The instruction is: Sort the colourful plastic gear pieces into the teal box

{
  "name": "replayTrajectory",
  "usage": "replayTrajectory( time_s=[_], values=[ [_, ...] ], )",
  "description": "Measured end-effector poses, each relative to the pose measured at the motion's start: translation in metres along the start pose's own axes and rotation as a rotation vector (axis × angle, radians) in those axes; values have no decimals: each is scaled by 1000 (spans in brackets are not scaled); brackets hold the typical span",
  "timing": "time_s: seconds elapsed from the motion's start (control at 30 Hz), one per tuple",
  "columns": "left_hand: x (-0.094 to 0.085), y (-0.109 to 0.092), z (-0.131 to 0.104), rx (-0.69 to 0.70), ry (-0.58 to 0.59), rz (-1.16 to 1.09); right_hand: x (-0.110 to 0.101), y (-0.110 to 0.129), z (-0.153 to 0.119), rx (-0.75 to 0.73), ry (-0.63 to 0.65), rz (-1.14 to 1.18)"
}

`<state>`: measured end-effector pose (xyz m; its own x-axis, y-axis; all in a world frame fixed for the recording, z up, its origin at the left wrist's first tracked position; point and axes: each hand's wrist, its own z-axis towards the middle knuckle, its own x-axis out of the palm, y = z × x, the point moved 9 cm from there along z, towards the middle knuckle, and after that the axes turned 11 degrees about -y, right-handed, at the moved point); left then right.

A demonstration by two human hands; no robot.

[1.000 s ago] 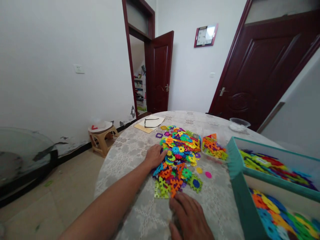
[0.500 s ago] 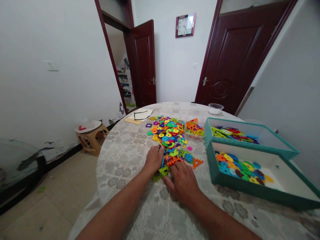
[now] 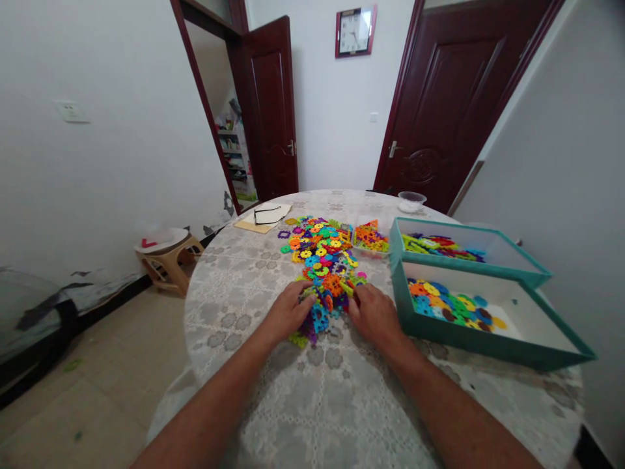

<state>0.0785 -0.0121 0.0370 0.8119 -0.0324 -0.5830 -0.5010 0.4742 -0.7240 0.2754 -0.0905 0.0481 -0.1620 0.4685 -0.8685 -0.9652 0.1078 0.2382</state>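
A heap of colourful plastic building pieces (image 3: pixel 319 254), flower-shaped and square, spreads along the middle of the table. At its near end, my left hand (image 3: pixel 289 311) has its fingers curled over pieces on the left side. Opposite it, my right hand (image 3: pixel 375 314) closes its fingers on pieces at the heap's right side, by a yellow-green piece (image 3: pixel 346 288). Between the hands lie an orange square piece (image 3: pixel 334 284) and a blue piece (image 3: pixel 319 319). My fingertips are partly hidden among the pieces.
On the right stand a green-edged box (image 3: pixel 488 345) of round pieces and another box (image 3: pixel 517 251) of long pieces. A clear plastic container (image 3: pixel 371 252) holds orange pieces. Glasses (image 3: pixel 268 215) rest on paper at the far left; a clear bowl (image 3: pixel 411 199) sits at the back.
My right hand has moved right and lifted off the near pieces, turning inward. My left hand has shifted slightly left. Pieces between them have been pushed about, and the view has tilted down.
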Motion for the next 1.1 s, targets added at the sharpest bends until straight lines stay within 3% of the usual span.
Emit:
replayTrajectory(
  time_s=[0.3, 0.47, 0.6, 0.67, 0.8, 0.9, 1.1],
  values=[
    [-6, 1, -21, 217, 177, 39, -3, -13, 5, 94, -111, 252],
    [-10, 1, -24, 279, 192, 33, -15, -20, 4, 219, -197, 470],
    [-16, 9, -20, 326, 116, 52, -21, -26, 4, 282, -225, 503],
    [-17, 14, -19, 336, 92, 69, -19, -29, 6, 271, -180, 507],
    [-14, 12, -21, 343, 125, 106, -4, -17, 6, 105, 108, 489],
    [-14, 6, -24, 327, 162, 141, 9, -10, -2, 70, 267, 410],
    [-14, 0, -26, 299, 208, 190, 25, 0, -12, 106, 305, 367]
  ],
)
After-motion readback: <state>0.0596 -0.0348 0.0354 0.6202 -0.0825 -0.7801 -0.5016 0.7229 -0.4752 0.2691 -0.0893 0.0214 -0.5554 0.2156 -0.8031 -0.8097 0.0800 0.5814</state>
